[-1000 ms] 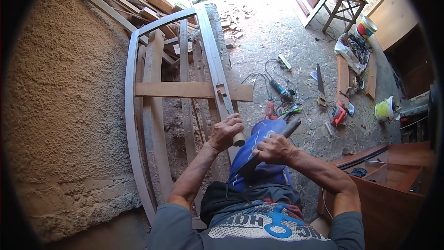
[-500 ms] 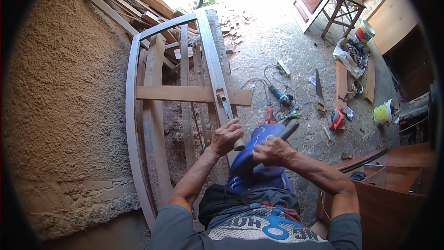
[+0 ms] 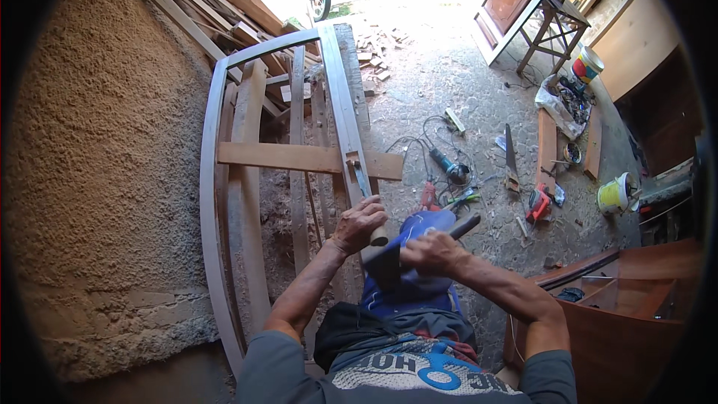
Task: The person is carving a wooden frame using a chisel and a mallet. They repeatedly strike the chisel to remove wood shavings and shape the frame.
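Note:
My left hand (image 3: 360,223) is wrapped round the wooden handle of a chisel (image 3: 363,181). Its blade rests at a small cut recess in the grey-painted rail of a wooden frame (image 3: 340,97). My right hand (image 3: 434,252) grips a dark mallet (image 3: 385,265), whose head is close beside the butt of the chisel handle, apart or touching I cannot tell. The back end of the mallet's handle sticks out to the right of my fist. A bare wooden board (image 3: 280,155) lies crosswise at the frame, by the chisel tip.
Scrap timber (image 3: 217,15) leans at a rough wall (image 3: 112,142) on the left. On the floor to the right lie an angle grinder (image 3: 449,166) with cables, a handsaw (image 3: 511,157) and a red power tool (image 3: 538,203). A brown cabinet (image 3: 613,322) stands close at my right.
My right hand with the mallet has moved left and down, bringing the head nearer the chisel's butt. The left hand keeps its hold on the chisel, and the view has shifted slightly.

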Motion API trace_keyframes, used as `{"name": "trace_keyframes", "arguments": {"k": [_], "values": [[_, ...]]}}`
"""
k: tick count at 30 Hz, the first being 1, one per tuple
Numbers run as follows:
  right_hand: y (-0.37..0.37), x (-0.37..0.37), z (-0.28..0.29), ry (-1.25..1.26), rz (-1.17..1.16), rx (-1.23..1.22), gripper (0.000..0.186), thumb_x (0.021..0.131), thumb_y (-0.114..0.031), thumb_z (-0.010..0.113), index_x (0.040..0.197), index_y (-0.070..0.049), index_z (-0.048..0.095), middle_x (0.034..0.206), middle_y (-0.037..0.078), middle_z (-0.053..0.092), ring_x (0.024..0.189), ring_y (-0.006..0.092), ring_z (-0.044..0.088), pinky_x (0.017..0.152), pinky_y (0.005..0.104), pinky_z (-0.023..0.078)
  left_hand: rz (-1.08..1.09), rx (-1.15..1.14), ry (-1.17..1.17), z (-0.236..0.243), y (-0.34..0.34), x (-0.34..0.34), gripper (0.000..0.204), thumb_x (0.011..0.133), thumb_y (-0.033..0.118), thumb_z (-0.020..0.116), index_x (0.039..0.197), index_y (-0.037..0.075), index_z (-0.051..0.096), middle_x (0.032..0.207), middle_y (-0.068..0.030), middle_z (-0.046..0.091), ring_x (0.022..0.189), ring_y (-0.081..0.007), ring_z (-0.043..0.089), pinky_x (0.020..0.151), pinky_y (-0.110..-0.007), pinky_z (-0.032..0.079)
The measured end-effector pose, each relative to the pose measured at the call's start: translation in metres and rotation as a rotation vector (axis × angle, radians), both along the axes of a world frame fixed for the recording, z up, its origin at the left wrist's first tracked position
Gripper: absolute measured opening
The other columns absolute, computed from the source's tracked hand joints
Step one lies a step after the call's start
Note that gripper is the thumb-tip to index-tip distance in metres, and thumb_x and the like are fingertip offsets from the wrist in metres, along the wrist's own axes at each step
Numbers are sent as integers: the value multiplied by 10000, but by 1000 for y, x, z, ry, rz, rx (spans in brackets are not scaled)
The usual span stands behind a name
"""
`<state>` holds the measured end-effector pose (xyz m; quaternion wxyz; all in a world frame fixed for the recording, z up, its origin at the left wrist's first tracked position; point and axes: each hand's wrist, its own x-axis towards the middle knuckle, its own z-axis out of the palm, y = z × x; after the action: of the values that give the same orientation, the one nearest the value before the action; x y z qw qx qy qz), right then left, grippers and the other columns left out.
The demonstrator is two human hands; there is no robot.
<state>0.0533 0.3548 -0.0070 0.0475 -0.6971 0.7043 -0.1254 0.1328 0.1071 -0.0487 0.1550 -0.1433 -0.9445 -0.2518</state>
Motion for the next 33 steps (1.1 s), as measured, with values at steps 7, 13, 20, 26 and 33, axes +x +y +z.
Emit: {"name": "trace_keyframes", "arguments": {"k": [7, 13, 20, 26, 33], "values": [[-8, -6, -1, -34, -89, -77, 51, 854, -187, 612, 868, -144, 589, 736, 47, 647, 632, 258, 713, 518, 415, 542, 0, -27, -43, -7, -5, 1, 198, 805, 143, 697, 990, 119, 629, 1110, -65, 668, 1268, -342, 605, 998, -417, 541], [-17, -13, -15, 31, -224, 63, 80, 839, -233, 634, 868, -167, 600, 721, 25, 633, 629, 243, 708, 539, 412, 543, -11, -46, -40, -3, -5, -2, 193, 800, 148, 697, 981, 130, 630, 1118, -55, 673, 1270, -323, 607, 971, -410, 552], [-15, -16, -8, -124, -267, 144, 93, 871, -170, 609, 947, -118, 595, 803, 97, 695, 722, 319, 733, 581, 481, 562, 56, 37, 83, -3, -4, -5, 142, 862, 198, 707, 950, 102, 648, 1064, -75, 698, 1186, -334, 654, 954, -416, 562], [5, 0, -4, -390, -447, -81, 159, 825, -130, 664, 960, -88, 591, 779, 162, 680, 719, 391, 695, 599, 500, 537, 620, 1184, 194, 45, -33, -45, 169, 858, -6, 752, 934, 53, 613, 912, -75, 714, 872, -157, 683, 792, -312, 575], [26, 14, -14, -510, -565, -90, 201, 789, -179, 732, 911, -82, 605, 753, 152, 663, 725, 383, 693, 615, 495, 535, 83, 244, 9, 34, -19, -5, 209, 794, 112, 778, 950, 81, 643, 1035, -94, 718, 1146, -346, 687, 909, -434, 589]]}}
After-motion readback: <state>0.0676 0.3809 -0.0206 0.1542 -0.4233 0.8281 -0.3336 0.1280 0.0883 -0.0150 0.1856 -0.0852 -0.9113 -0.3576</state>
